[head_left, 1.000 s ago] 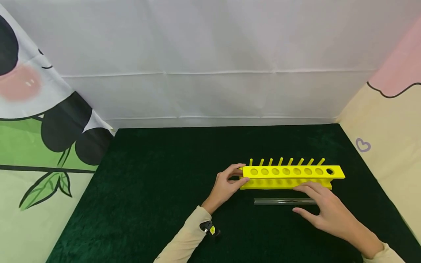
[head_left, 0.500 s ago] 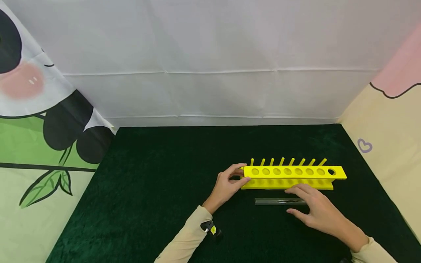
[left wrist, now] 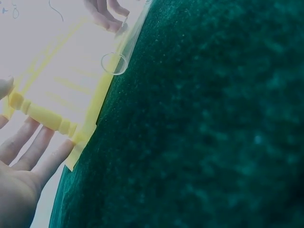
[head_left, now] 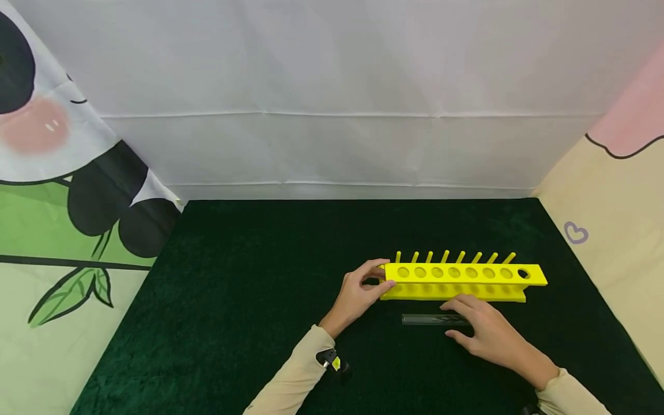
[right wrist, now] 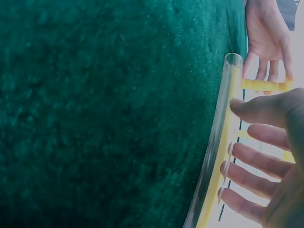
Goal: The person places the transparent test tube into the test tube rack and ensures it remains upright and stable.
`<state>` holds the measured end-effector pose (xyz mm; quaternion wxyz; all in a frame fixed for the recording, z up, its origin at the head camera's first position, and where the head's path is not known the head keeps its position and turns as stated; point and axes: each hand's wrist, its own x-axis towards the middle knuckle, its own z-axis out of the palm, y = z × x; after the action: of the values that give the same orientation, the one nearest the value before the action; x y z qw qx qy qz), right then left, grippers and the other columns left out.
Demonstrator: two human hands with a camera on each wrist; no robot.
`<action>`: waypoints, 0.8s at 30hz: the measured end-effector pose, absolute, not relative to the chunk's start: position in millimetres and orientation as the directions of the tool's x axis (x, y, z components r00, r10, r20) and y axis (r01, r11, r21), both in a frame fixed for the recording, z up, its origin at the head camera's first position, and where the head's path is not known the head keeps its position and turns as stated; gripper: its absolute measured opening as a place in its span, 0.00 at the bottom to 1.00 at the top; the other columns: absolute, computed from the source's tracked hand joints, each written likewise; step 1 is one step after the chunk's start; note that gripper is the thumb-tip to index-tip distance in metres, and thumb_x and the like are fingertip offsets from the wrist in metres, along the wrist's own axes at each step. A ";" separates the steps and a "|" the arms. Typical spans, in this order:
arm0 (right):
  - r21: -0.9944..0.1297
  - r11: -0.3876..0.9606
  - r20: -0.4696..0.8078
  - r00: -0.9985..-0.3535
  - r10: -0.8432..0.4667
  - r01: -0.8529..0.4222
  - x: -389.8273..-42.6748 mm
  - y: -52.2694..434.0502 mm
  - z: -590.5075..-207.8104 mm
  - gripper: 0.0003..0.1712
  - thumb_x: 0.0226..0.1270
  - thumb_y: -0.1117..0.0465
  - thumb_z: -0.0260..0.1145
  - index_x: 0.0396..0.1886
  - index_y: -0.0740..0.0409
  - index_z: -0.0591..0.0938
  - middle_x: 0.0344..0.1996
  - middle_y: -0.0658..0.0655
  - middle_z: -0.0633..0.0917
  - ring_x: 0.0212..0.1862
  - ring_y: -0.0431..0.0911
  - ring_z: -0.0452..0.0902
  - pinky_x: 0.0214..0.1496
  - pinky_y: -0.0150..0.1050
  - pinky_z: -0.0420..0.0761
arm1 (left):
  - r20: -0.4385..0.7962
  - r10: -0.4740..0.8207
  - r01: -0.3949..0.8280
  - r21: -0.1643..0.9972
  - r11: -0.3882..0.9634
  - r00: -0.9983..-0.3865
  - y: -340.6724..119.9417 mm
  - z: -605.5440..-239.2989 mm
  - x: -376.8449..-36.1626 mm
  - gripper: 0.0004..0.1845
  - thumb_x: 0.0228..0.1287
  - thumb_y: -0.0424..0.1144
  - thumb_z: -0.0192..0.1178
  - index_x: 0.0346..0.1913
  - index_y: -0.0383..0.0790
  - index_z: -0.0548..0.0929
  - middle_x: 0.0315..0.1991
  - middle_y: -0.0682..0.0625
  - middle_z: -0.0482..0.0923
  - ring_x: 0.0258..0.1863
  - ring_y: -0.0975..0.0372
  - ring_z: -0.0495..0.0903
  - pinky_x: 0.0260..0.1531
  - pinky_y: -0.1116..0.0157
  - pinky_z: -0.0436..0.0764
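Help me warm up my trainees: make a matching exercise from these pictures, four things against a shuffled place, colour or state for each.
1. Rack
2. Tube
3. Left hand
4. Right hand

A. At the rack's left end
B. Yellow, with a row of holes
C. At the tube, thumb apart from fingers
D. See-through, lying along the rack's near side

Pairs: 1-B, 2-D, 3-A, 4-C
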<state>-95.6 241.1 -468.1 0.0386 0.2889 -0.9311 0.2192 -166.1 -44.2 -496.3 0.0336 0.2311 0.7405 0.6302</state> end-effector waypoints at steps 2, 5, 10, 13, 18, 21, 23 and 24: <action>-0.390 0.735 0.185 -0.829 -0.528 -0.555 -97.3 240.1 -469.5 0.25 0.49 0.57 0.76 0.49 0.50 0.80 0.44 0.43 0.78 0.42 0.39 0.75 0.41 0.41 0.79 | 0.241 0.386 0.298 0.950 0.097 -0.891 -44.6 -496.7 -166.2 0.23 0.63 0.43 0.62 0.61 0.52 0.73 0.53 0.52 0.75 0.49 0.64 0.77 0.42 0.67 0.81; -0.392 0.733 0.162 -0.826 -0.541 -0.557 -99.8 238.5 -471.5 0.24 0.49 0.59 0.75 0.48 0.50 0.80 0.43 0.44 0.78 0.40 0.38 0.74 0.40 0.40 0.79 | 0.246 0.389 0.302 0.949 0.088 -0.888 -44.7 -497.2 -166.6 0.23 0.64 0.42 0.62 0.61 0.48 0.73 0.53 0.50 0.75 0.49 0.63 0.78 0.42 0.66 0.81; -0.372 0.742 0.118 -0.821 -0.558 -0.558 -103.0 234.4 -473.3 0.21 0.51 0.61 0.74 0.46 0.50 0.81 0.42 0.45 0.79 0.39 0.38 0.74 0.40 0.40 0.79 | 0.257 0.392 0.311 0.947 0.081 -0.883 -43.8 -497.5 -166.8 0.24 0.64 0.41 0.62 0.61 0.42 0.72 0.53 0.51 0.76 0.49 0.63 0.78 0.42 0.66 0.81; -0.354 0.751 0.093 -0.819 -0.566 -0.558 -104.6 231.1 -472.5 0.19 0.50 0.63 0.73 0.45 0.50 0.81 0.41 0.45 0.79 0.39 0.38 0.74 0.40 0.40 0.80 | 0.259 0.391 0.314 0.946 0.082 -0.883 -42.8 -498.1 -166.8 0.24 0.64 0.41 0.62 0.61 0.42 0.72 0.53 0.52 0.75 0.49 0.63 0.77 0.42 0.67 0.81; -0.339 0.750 0.070 -0.810 -0.582 -0.569 -106.7 226.8 -469.6 0.19 0.49 0.64 0.73 0.43 0.50 0.81 0.40 0.45 0.80 0.39 0.37 0.74 0.39 0.40 0.80 | 0.249 0.383 0.305 0.948 0.092 -0.890 -42.8 -496.7 -165.4 0.24 0.63 0.39 0.62 0.61 0.43 0.72 0.53 0.51 0.75 0.49 0.63 0.77 0.42 0.67 0.81; -0.339 0.742 0.066 -0.801 -0.595 -0.578 -107.1 226.1 -467.7 0.19 0.48 0.64 0.73 0.42 0.50 0.81 0.39 0.45 0.80 0.38 0.38 0.74 0.38 0.40 0.79 | 0.243 0.383 0.299 0.950 0.092 -0.891 -43.7 -490.0 -162.2 0.23 0.63 0.36 0.62 0.61 0.43 0.72 0.54 0.48 0.75 0.49 0.61 0.77 0.42 0.65 0.81; -0.344 0.739 0.057 -0.799 -0.599 -0.579 -106.9 226.1 -465.7 0.19 0.48 0.64 0.73 0.42 0.49 0.81 0.38 0.45 0.79 0.37 0.38 0.74 0.37 0.39 0.79 | 0.244 0.386 0.298 0.951 0.087 -0.890 -44.9 -482.5 -159.0 0.23 0.64 0.35 0.62 0.61 0.43 0.72 0.54 0.45 0.75 0.49 0.59 0.78 0.43 0.64 0.82; -0.351 0.737 0.053 -0.798 -0.600 -0.577 -106.6 226.0 -464.5 0.19 0.48 0.64 0.73 0.42 0.49 0.81 0.38 0.45 0.79 0.37 0.38 0.74 0.37 0.39 0.79 | 0.245 0.388 0.299 0.951 0.084 -0.889 -45.7 -478.2 -157.2 0.22 0.64 0.35 0.61 0.61 0.43 0.72 0.54 0.44 0.75 0.49 0.59 0.78 0.43 0.63 0.82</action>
<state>-106.6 226.0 -464.5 -0.0316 0.3159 -0.9314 0.1778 -157.2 -45.7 -478.2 0.0350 0.2333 0.7354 0.6352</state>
